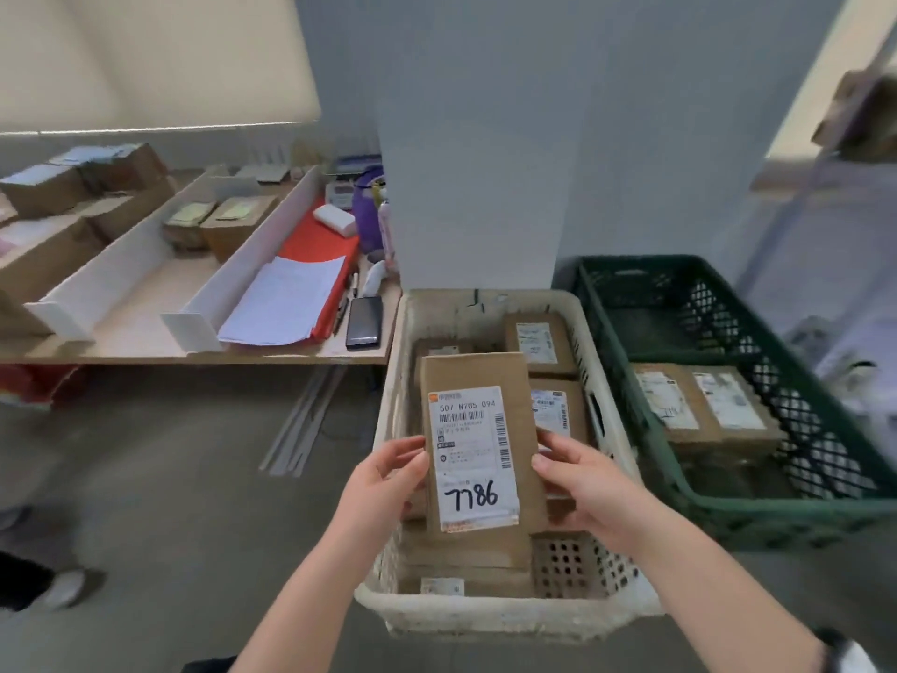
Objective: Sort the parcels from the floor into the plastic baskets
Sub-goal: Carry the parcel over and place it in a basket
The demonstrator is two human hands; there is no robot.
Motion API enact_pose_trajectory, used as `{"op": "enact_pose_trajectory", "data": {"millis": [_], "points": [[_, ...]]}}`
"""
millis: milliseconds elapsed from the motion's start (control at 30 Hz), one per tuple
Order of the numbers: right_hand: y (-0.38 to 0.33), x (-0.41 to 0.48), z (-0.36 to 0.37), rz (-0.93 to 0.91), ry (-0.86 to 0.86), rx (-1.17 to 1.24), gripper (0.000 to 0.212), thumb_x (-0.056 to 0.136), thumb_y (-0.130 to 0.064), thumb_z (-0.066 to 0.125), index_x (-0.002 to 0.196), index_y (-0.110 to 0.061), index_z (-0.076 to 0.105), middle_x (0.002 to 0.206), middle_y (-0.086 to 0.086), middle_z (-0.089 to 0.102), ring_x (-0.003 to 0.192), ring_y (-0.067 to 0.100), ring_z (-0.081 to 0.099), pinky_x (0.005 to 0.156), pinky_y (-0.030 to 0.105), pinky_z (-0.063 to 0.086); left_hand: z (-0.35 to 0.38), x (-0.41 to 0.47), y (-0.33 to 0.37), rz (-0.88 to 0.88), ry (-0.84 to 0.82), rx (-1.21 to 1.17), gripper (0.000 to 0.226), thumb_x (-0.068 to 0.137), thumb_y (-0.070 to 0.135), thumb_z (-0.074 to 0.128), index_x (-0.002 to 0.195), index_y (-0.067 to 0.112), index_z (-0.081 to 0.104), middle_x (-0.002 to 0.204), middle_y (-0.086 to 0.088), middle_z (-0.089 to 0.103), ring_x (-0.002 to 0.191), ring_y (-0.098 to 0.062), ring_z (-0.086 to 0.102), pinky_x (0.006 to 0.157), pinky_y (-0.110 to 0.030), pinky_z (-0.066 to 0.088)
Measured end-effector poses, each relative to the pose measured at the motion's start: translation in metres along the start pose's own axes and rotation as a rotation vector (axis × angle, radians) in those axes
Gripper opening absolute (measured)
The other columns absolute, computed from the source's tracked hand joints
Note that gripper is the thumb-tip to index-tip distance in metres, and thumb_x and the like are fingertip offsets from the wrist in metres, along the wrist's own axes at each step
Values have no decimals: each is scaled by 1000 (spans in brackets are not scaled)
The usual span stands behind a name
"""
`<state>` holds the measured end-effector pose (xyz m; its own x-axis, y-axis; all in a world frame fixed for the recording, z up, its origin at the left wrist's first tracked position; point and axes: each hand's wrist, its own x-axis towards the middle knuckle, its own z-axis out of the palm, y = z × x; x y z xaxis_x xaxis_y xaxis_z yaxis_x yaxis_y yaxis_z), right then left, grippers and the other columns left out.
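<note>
Grey floor (170, 478) fills the lower left, with a cluttered table (145, 342) across the upper left. At centre a white basket (485, 619) holds several boxes; a green basket (776, 517) at right holds two. Above the white one hangs the parcel (478, 449) marked 7786, label up, with the left hand (383, 483) and right hand (582, 483) each curling fingers round a long edge. It probably wants lowering flat onto the boxes beneath, fingers slipping out sideways. Little free space shows there. A phone (364, 323) lies at the table's edge, well apart.
</note>
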<state>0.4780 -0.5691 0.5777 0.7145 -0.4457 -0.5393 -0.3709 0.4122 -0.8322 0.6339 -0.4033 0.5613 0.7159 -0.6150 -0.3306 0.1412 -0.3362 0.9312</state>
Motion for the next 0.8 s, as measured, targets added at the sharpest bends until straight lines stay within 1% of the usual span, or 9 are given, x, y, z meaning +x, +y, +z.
{"op": "enact_pose_trajectory", "data": {"millis": [100,200,267,367,500,567,700,767,800], "points": [[18,11,-18,55,102,27,30,98,-13,48,116,-34,58,105,-6,73,97,19,68,80,43,55,22,24,-13,-72,-88,13,17,91,29,60,108,31,64,98,7,73,91,-15,69,86,-43,54],[33,20,-30,121,145,38,37,98,-15,48,132,-29,50,114,-5,69,107,20,62,84,45,51,38,40,-27,-122,-134,25,18,89,31,62,107,32,64,100,10,73,92,-11,69,88,-42,54],[37,37,-39,146,155,51,40,98,-14,47,135,-29,47,117,-6,67,109,19,61,82,43,50,46,57,-33,-160,-148,35,16,89,32,62,105,35,63,100,11,73,93,-9,68,89,-41,53],[35,69,-49,184,156,51,42,98,-13,47,135,-31,48,116,-5,68,107,20,61,82,43,51,55,86,-38,-216,-127,17,20,91,31,59,111,29,62,99,8,73,94,-15,69,90,-44,52],[26,126,-54,218,99,44,38,98,-11,46,126,-35,54,104,-7,72,97,19,67,85,46,53,58,124,-44,-255,-12,-49,20,93,28,57,111,25,62,96,6,74,92,-17,69,85,-43,55],[23,159,-50,222,71,32,37,98,-11,45,125,-36,53,103,-10,72,95,16,68,81,44,55,60,146,-51,-274,71,-116,17,95,27,53,109,25,63,95,5,74,93,-19,69,81,-43,55],[25,225,-31,231,83,-82,44,99,-15,44,140,-31,41,123,-7,63,105,15,62,77,35,52,66,185,-76,-310,284,-224,18,96,24,51,111,21,61,101,4,71,96,-12,65,75,-29,51],[29,254,-23,216,86,-174,46,98,-13,43,142,-27,40,129,-4,59,108,15,61,82,37,54,74,198,-90,-347,340,-280,18,96,22,51,112,18,60,105,0,70,97,-15,65,79,-33,54],[28,267,-21,204,84,-222,46,97,-12,42,141,-26,41,125,-5,61,104,14,62,83,35,55,79,203,-98,-371,368,-312,17,96,21,51,111,18,59,105,-2,69,97,-17,66,81,-38,55]]}}
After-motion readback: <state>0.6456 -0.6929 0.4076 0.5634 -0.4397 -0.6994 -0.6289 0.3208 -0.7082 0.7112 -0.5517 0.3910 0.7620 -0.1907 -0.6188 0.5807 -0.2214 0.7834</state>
